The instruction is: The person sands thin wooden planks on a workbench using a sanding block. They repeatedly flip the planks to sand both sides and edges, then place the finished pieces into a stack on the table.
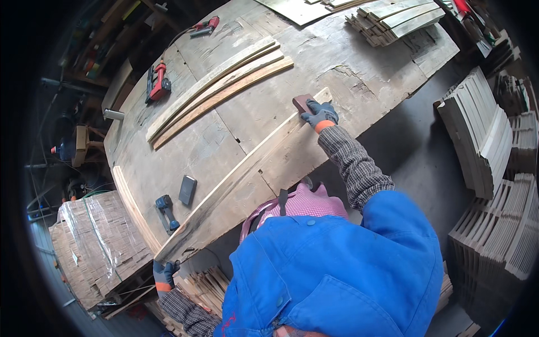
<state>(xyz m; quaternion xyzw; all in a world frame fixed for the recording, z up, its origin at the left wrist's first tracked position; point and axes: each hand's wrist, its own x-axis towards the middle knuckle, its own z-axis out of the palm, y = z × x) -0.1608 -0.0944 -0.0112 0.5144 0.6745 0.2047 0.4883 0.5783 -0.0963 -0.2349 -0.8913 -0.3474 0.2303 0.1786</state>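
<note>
A long narrow wooden board lies slantwise along the near side of the worktable. My right hand, in a dark grey glove with an orange cuff, is closed around a reddish-brown block that looks like a sanding block. It rests on the board's upper edge near the far right end. My left hand, gloved alike, grips the board's near left end at the table corner, with its fingers partly hidden. Beside that end lie a small blue-and-black hand tool and a dark rectangular block.
Several loose wood strips lie across the table. Beyond them are a red-and-black nail gun and another red tool. Stacked boards sit at the far right. Strapped wood bundles stand left; more stacks stand right.
</note>
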